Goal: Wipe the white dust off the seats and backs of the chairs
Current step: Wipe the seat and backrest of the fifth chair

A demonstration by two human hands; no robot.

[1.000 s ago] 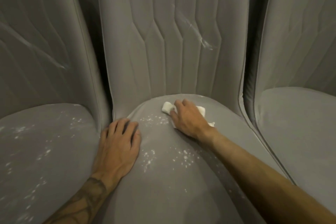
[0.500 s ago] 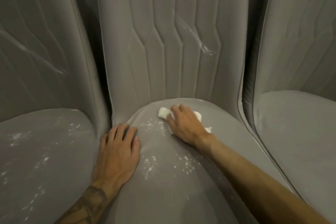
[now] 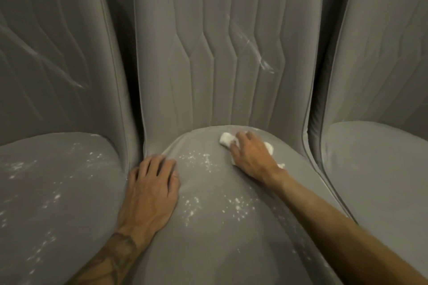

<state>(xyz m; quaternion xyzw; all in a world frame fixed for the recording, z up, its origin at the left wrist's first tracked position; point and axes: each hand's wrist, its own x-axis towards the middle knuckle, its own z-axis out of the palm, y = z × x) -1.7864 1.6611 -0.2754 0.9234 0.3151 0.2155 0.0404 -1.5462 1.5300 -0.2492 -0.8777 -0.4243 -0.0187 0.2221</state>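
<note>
Gripping a soft, light cloth (image 3: 225, 140) in curled right hand (image 3: 252, 157) at the far right of the middle seat (image 3: 220, 252), left hand (image 3: 150, 190) open and flat on its left edge, best held bunched from above against loose dust (image 3: 237, 207) nearer.

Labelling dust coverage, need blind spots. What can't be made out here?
Head view only.
white cloth: mostly under the right hand; its fold is hidden.
middle seat: patches under the left hand and right forearm hidden; front cut off by bottom edge.
left chair, right chair: cut off by side edges.
All backs: tops cut off by top edge.
</note>
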